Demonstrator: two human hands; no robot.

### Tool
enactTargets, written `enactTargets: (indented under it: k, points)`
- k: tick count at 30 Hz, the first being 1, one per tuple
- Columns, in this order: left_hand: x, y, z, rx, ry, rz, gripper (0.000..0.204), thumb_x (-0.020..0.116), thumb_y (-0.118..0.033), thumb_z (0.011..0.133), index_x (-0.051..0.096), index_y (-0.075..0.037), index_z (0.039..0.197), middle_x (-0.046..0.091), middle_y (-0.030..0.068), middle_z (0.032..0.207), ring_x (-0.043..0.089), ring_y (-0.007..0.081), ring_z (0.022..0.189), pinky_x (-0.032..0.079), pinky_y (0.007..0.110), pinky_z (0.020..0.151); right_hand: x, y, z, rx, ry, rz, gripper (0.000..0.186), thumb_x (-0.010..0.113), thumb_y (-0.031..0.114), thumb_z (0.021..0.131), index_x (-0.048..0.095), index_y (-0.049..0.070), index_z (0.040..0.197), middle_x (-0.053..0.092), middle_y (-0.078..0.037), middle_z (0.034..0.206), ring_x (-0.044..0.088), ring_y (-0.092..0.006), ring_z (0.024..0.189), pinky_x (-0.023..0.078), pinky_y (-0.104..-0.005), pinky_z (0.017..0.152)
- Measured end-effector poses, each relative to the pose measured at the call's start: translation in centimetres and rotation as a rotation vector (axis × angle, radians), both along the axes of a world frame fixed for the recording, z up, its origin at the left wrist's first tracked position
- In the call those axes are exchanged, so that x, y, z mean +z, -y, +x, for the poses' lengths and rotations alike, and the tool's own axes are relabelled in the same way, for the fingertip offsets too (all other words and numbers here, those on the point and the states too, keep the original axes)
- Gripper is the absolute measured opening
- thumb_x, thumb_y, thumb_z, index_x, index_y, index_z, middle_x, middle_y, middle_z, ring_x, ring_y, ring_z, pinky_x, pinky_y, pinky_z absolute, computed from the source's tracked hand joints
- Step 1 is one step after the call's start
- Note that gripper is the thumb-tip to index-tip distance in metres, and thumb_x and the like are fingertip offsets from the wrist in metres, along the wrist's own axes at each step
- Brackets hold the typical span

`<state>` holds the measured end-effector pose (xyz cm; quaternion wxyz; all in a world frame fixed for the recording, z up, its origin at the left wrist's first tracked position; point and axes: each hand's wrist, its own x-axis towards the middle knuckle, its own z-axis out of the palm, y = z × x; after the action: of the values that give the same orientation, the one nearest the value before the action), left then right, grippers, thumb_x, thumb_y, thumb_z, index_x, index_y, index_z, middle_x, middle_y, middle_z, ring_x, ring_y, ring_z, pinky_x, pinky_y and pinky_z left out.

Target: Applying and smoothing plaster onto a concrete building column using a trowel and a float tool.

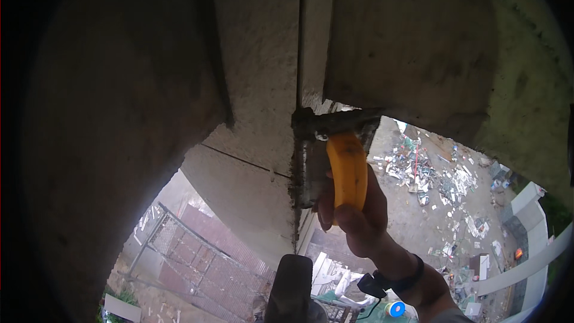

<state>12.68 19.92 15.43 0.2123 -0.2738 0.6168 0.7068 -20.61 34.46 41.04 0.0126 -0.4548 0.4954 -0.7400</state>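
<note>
Head view: right grip (369, 220) wraps a yellow tool handle (347, 170) below a dark wall seam (300, 36); work seems underway, amount left unclear; left grip unseen.

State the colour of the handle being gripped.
The handle is yellow-orange with dark smudges, best seen in the head view.

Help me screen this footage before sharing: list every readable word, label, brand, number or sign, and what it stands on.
No text can be read.
Yellow handle in the right hand: dark smudges, no legible lettering.
Round blue object: too small to tell.
Scattered debris below: too small and blurred.
</note>
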Motion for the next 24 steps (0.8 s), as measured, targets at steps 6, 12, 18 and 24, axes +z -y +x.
enactTargets:
  k: [6,12,18,24]
  points:
    - [-1.2,0.2,-0.1,0.086,-0.012,0.085,0.019,0.071,-0.007,0.077,0.064,-0.004,0.094,0.059,0.0024,0.066,0.051,0.0109,0.051,0.041,0.026,0.045,-0.3,-0.1,0.0,-0.148,0.021,0.093,0.040,0.055,0.012,0.093,0.038,-0.002,0.126,0.056,-0.005,0.080,0.052,-0.0083,0.064,0.045,-0.0258,0.058]
    - [-0.5,0.1,-0.6,-0.226,-0.015,0.024,0.033,0.064,-0.016,0.086,0.057,-0.001,0.115,0.064,0.0088,0.084,0.065,0.0187,0.074,0.051,0.029,0.054,2.4,-1.1,1.6,-0.185,-0.126,-0.029,0.041,0.053,0.012,0.093,0.034,-0.004,0.127,0.057,-0.007,0.081,0.052,-0.0090,0.059,0.044,-0.0248,0.052]
    - [2.2,-0.6,-1.6,0.005,-0.094,-0.023,0.019,0.072,-0.012,0.077,0.062,-0.005,0.062,0.058,0.0039,0.055,0.052,0.0110,0.050,0.041,0.028,0.046,6.6,0.1,0.1,-0.052,-0.164,0.000,0.038,0.051,0.015,0.097,0.036,-0.003,0.127,0.056,-0.005,0.078,0.051,-0.0075,0.059,0.043,-0.0233,0.052]
    - [2.4,-0.2,-1.4,0.020,-0.031,0.019,0.017,0.072,-0.011,0.076,0.062,-0.004,0.064,0.056,0.0024,0.055,0.051,0.0110,0.048,0.040,0.028,0.045,6.9,0.1,-0.1,-0.238,0.036,-0.017,0.038,0.048,0.023,0.100,0.038,-0.002,0.127,0.054,-0.005,0.073,0.050,-0.0089,0.056,0.043,-0.0248,0.051]
